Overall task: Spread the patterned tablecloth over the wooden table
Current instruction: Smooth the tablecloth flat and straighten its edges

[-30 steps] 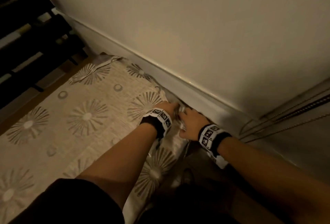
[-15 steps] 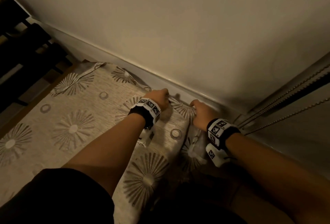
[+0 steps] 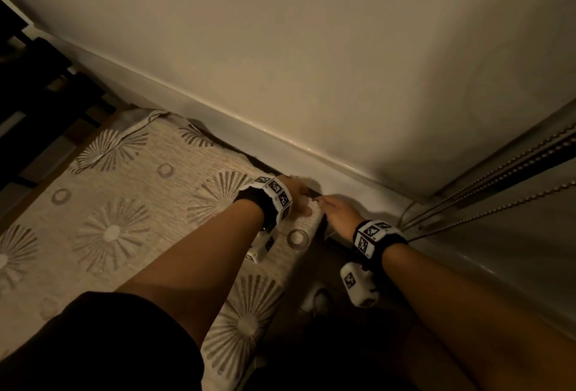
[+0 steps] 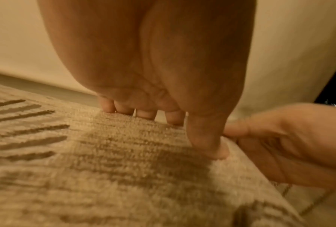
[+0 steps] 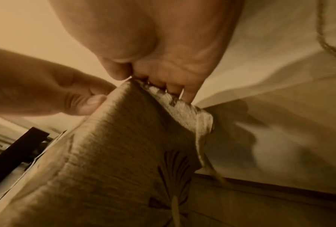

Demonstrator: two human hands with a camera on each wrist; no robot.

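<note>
— While the tablecloth (image 3: pixel 131 210) lies flat over most of the table (image 3: pixel 67 158), what sits at nine o'clock?

— Sunburst and ring patterns on beige cloth; a strip of bare wood shows along its far-left edge at ten o'clock, with dark furniture (image 3: pixel 37 85) beyond it.

— And the left hand (image 3: pixel 294 196)?

— At the centre, on the cloth's corner by the wall (image 3: pixel 311 48). The left wrist view shows its fingers (image 4: pixel 143 114) curled over the cloth's far edge and the thumb pressed onto the top, so it grips the cloth.

— The right hand (image 3: pixel 338 214)?

— Just beside the left, towards three o'clock, off the table's end. In the right wrist view its thumb and fingers (image 5: pixel 175 90) pinch the hem where the cloth folds over the corner; the rest hangs down the table's side.

— Anything further right?

— Beaded cords (image 3: pixel 498 178) run from two o'clock down towards the skirting (image 3: pixel 218 116). A black sleeve (image 3: pixel 103 344) fills seven o'clock.
</note>
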